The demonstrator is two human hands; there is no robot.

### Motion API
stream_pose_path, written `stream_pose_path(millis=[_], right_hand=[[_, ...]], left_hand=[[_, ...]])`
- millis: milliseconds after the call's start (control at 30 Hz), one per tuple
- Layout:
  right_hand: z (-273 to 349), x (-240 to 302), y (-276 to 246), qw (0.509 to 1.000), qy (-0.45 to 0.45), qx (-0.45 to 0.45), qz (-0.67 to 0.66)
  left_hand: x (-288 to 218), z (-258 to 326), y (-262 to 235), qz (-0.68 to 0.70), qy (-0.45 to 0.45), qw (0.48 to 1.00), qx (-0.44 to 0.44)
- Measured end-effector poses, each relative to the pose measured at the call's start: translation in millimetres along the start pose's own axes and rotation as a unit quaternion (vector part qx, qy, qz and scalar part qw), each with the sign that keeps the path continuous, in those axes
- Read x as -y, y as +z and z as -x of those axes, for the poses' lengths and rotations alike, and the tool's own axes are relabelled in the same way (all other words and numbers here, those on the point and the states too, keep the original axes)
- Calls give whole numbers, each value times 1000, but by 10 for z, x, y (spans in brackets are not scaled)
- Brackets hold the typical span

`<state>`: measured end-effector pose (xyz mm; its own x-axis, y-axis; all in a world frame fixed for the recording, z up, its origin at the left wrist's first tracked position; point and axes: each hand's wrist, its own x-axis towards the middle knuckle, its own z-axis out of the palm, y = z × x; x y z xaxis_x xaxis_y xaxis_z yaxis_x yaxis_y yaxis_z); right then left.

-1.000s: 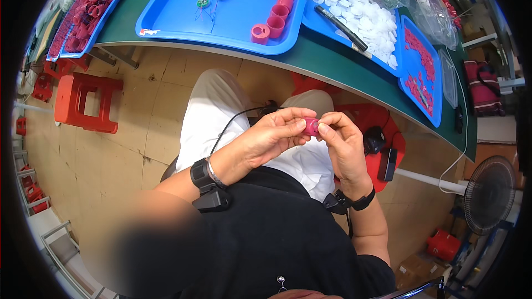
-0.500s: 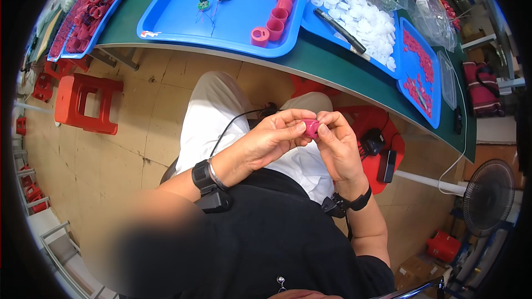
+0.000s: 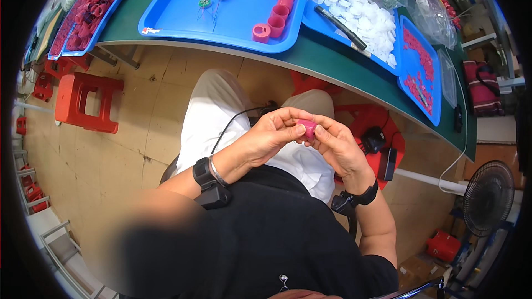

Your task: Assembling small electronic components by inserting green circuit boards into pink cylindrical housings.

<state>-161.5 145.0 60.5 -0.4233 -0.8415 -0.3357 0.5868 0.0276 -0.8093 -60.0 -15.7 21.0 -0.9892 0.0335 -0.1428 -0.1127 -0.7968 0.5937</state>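
Over my lap, a small dark-pink plastic cylinder [image 3: 306, 128] is pinched between both hands. My left hand [image 3: 277, 131] grips it from the left, thumb on the near side and fingers behind. My right hand [image 3: 335, 143] closes on its right end with thumb and fingertips. Fingers cover much of the part, so its ends are partly hidden. Beyond my knees, a blue tray [image 3: 183, 22] on the table carries similar pink cylinders [image 3: 276, 24] in a row along its right side. Several small green circuit boards [image 3: 205, 1] with thin wires lie in the same tray.
Right of it, another blue tray holds white plastic caps [image 3: 360, 16] and a black marker [image 3: 341, 27]. A smaller blue tray [image 3: 435, 112] has small pink pieces. Pink parts [image 3: 91, 14] fill trays at far left. Red stools [image 3: 86, 102] and a fan [image 3: 487, 198] stand around.
My right hand has turned inward, its fingers now further around the pink cylinder's right end. The cylinder has shifted slightly left and shows more of its side.
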Motion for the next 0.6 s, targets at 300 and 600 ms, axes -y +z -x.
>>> stream_pose_path(millis=[300,600], right_hand=[[-88,-161,-53,1000,-25,5,-3],[-112,-47,109,987,-107,-105,65]], left_hand=[[27,-2,-102,-11,0,1000,9],[-29,-93,-212,121,10,993,-11]])
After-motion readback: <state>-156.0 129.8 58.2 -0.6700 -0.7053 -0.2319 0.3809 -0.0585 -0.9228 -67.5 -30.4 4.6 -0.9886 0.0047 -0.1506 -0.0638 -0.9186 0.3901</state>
